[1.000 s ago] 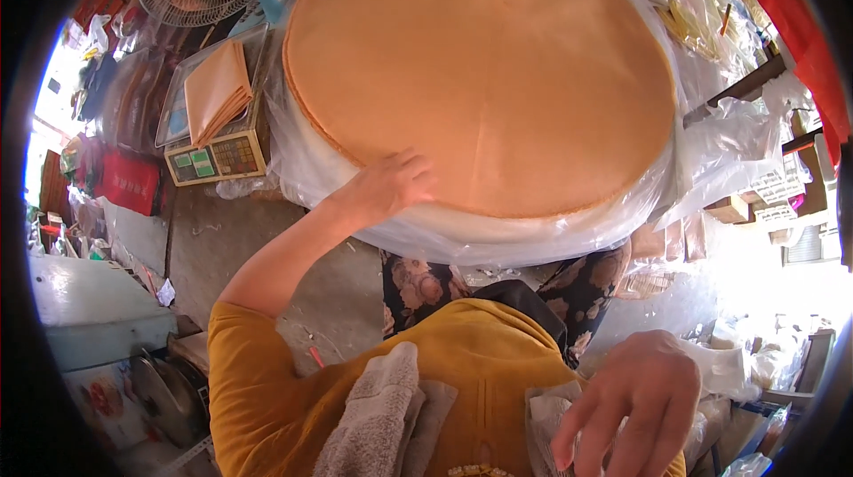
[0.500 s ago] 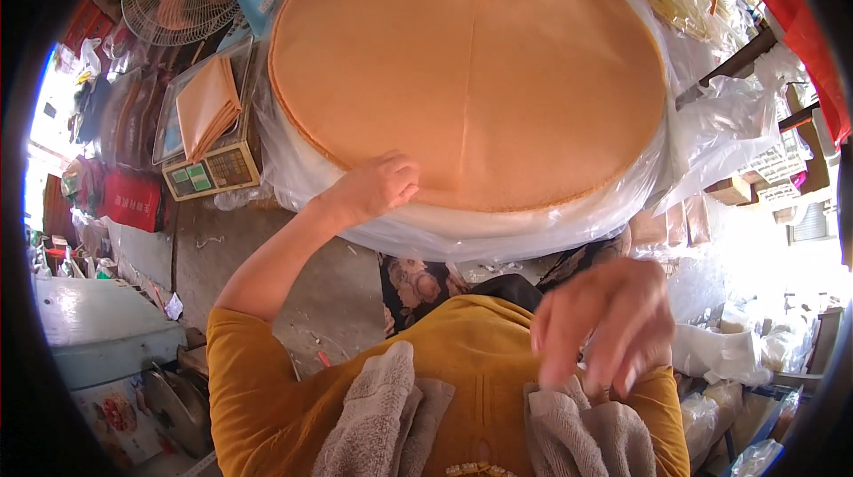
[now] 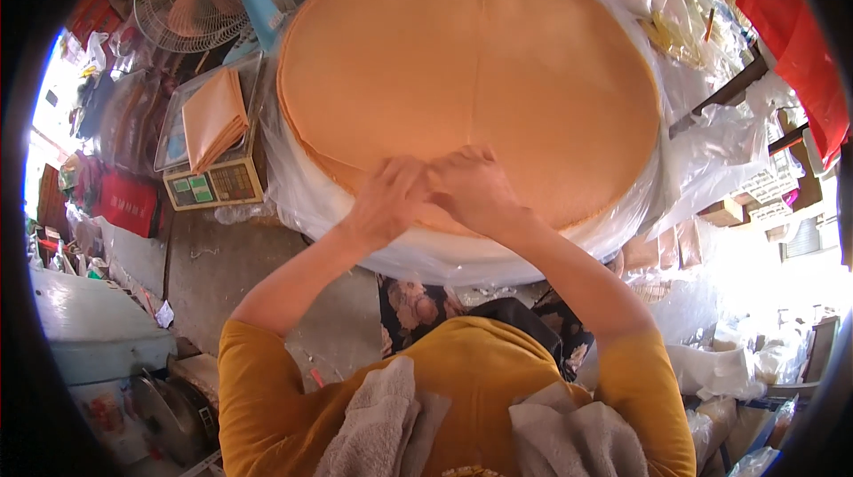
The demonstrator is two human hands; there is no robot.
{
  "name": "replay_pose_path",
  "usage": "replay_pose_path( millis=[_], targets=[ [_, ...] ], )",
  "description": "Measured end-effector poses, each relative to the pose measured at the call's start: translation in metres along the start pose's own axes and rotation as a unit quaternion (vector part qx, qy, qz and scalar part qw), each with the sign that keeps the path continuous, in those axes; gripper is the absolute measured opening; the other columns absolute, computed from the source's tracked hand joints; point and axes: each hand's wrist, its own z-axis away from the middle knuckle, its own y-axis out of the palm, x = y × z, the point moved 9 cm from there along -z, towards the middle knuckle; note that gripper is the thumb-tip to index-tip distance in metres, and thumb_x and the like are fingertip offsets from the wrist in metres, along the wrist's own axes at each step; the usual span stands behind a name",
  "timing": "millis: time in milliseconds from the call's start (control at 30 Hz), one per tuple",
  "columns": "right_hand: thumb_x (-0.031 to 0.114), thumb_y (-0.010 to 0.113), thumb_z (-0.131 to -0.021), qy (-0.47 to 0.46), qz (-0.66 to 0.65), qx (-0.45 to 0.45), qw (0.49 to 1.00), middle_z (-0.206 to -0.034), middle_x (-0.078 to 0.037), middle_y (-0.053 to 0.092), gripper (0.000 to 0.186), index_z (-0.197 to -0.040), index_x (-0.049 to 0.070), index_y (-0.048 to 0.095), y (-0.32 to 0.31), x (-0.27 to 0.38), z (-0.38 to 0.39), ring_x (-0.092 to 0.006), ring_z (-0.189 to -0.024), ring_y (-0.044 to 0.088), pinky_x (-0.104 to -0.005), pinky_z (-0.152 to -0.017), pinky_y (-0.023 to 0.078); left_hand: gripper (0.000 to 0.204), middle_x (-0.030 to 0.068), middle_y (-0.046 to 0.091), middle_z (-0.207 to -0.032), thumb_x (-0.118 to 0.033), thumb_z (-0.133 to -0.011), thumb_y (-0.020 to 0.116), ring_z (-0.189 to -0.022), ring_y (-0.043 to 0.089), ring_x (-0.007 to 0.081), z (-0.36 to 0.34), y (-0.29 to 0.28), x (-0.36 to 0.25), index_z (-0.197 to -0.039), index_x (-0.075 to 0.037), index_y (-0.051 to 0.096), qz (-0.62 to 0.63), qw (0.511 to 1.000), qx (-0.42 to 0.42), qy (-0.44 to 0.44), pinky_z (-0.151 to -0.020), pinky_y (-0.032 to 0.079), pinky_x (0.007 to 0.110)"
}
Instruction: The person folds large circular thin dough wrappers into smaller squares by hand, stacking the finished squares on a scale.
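Left hand (image 3: pixel 384 202), right hand (image 3: pixel 480 193) close together on near side of round sheet (image 3: pixel 426 59), both curled, can't tell if gripping; light, even touch likely avoids creases.

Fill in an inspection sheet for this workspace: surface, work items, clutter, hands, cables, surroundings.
Surface: thick round white layer with loose clear plastic film around it.
Work items: large round orange-tan sheets on top, creased down the middle.
Clutter: folded orange-tan sheets on a box-shaped scale with keypad, at left.
Hands: left hand and right hand close together at the near edge; fingertips' grip unclear.
Cables: nothing seen.
Surroundings: blue fan with wire cage, far left; hanging red plastic sheet, right.
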Motion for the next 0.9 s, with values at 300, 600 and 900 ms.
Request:
replay_pose_path(
  millis=[300, 600, 900],
  targets=[
    [0.034, 0.062, -0.078, 0.195, 0.102, 0.239, 0.946, -0.092, -0.014, 0.066, 0.029, -0.095, 0.012, 0.068, 0.011, -0.048, -0.090, -0.0306, -0.091, 0.062, -0.0465, -0.077, 0.050, 0.035, 0.0183, 0.059, -0.113, -0.017, -0.080, 0.064, -0.105, 0.053, 0.0382, 0.033, 0.021, 0.112, -0.110, 0.000, 0.057, -0.040, 0.976, -0.013, -0.216, -0.091, 0.042, 0.047],
    [0.021, 0.062, -0.074, 0.067, 0.260, 0.175, 0.947, -0.096, -0.013, 0.065, 0.022, -0.093, 0.010, 0.066, -0.047, -0.062, -0.203, -0.0299, -0.092, 0.062, -0.0411, -0.079, 0.050, 0.065, 0.0147, 0.020, -0.153, -0.058, -0.089, 0.044, -0.140, 0.012, 0.0444, 0.019, 0.059, 0.125, -0.142, -0.022, 0.038, -0.061, 0.939, 0.155, -0.301, -0.112, 0.009, 0.060],
    [0.006, 0.059, -0.069, -0.195, 0.420, -0.140, 0.875, -0.083, -0.011, 0.061, 0.006, -0.075, 0.006, 0.060, -0.217, 0.092, -0.197, -0.0275, -0.086, 0.061, -0.0403, -0.086, 0.048, 0.069, 0.0131, 0.024, -0.152, -0.055, -0.088, 0.048, -0.140, 0.015, 0.0404, 0.029, 0.050, 0.130, -0.144, -0.016, 0.034, -0.085, 0.925, 0.185, -0.321, -0.114, 0.010, 0.054]
  ],
)
